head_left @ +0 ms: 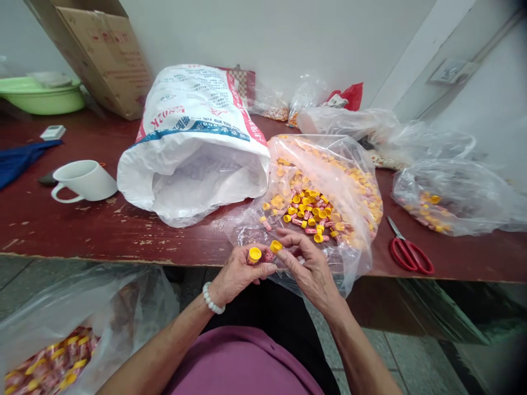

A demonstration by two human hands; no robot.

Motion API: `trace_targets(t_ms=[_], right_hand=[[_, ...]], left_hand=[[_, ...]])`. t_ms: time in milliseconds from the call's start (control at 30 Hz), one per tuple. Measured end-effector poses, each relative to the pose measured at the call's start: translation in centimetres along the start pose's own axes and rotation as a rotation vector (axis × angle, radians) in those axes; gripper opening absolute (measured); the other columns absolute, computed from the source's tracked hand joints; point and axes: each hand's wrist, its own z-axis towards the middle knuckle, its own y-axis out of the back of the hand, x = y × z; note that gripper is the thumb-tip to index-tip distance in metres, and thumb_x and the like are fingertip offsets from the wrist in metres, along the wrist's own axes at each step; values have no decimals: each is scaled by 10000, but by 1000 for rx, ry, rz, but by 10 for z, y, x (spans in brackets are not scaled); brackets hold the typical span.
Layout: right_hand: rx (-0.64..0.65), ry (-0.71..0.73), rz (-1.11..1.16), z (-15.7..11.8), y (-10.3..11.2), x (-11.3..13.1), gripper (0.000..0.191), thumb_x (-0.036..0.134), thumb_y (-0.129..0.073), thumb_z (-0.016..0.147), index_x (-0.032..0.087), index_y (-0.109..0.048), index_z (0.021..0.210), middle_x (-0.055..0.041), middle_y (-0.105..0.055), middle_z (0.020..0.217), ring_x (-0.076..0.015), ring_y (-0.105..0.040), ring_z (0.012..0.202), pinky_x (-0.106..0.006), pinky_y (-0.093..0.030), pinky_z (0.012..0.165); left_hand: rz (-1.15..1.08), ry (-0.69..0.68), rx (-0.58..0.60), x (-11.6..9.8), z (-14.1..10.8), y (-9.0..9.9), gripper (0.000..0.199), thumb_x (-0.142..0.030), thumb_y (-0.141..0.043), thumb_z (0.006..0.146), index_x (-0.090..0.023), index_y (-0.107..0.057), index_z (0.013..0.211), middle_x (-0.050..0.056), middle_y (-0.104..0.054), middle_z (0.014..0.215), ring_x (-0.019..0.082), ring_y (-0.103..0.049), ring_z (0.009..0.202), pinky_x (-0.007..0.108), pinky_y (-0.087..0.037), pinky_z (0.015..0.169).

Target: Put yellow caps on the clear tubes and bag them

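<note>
My left hand (242, 270) is closed around a small tube with a yellow cap (254, 254), its hollow end facing up. Close beside it, my right hand (307, 266) pinches another yellow cap (276, 247) between thumb and fingers; a red-and-white patterned piece shows just below, and I cannot tell which hand has it. Both hands are over the table's front edge. Just beyond them lies an open clear plastic bag (358, 192) holding many yellow-capped, red-and-white tubes (310, 211).
A white woven sack (197, 104) lies with its mouth facing me. Left are a white mug (84, 180), a green basin (45, 99) and a cardboard box (107, 60). Red-handled scissors (409, 255) lie right, near another plastic bag (465, 192). A bag of wrapped tubes (53, 359) sits lower left.
</note>
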Motion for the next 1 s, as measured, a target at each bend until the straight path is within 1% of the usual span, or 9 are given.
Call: trace_targets(t_ms=[100,167,233,333,467,667,800,933,1000], right_hand=[[46,192,-175,-2,2,-3,444,483,-732,697,231,-543,1011,-114,-368,1421,-284,-353,1313,-462,-385,1002],[89,281,-225,-5,-4,-6,592,500,-789,610,231,-494,1047,-138,-346,1423,-294,-320,1332,-487,-335,1043],[99,317,-231,-8,-13,-9,673,492,-806,587,226,-438,1084,-163,-367,1403,-296,-342,1319,-488,-352,1025],[56,313,-271,-13,-27,-11,723,450,-824,568,218,-389,1096,-186,-408,1370,-309,-394,1277,-493,-386,973],[4,305,-346,-15,-39,-12,709,361,-816,574,211,-389,1119,-165,-484,1297,-302,-467,1196,-472,-416,922],[-4,353,-415,-11,-48,-10,509,292,-722,649,204,-479,1088,-87,-619,977,-241,-588,848,-383,-477,733],[115,362,-427,-4,-59,-8,594,379,-744,621,195,-481,1122,-98,-623,985,-249,-592,825,-386,-488,705],[265,445,-431,2,-77,-4,856,371,-735,659,184,-300,1372,-162,-499,1299,-319,-512,1114,-470,-450,882],[329,533,-402,3,-86,-4,842,374,-726,680,189,-299,1381,-150,-504,1304,-316,-491,1151,-476,-429,927]], left_hand=[[-28,30,-8,-5,-3,0,256,-314,-711,716,-134,-652,887,0,-572,677,98,-513,550,206,-422,510],[-91,26,-6,-5,-5,-1,230,-294,-720,705,-128,-660,853,-7,-565,655,89,-499,532,207,-411,518],[-185,16,-5,-3,-6,-4,201,-271,-724,700,-118,-668,817,-11,-554,637,84,-483,528,206,-398,520],[-330,39,-32,3,-6,-7,191,-237,-738,683,-114,-677,815,-4,-565,657,87,-499,559,198,-388,530],[-465,128,-28,11,-5,-4,225,-218,-758,667,-117,-664,845,13,-604,707,107,-566,622,201,-418,574],[-681,213,37,19,-8,7,211,-214,-759,654,-119,-624,785,27,-623,632,117,-583,572,225,-455,579],[-743,203,-5,24,-16,19,237,-229,-773,628,-106,-643,785,36,-622,621,125,-588,570,235,-458,584],[-830,187,-71,29,-27,29,210,-175,-765,588,-114,-657,757,21,-627,647,117,-576,562,253,-453,604],[-853,176,-109,32,-31,31,219,-110,-745,537,-116,-661,740,13,-631,649,113,-569,560,249,-438,603]])
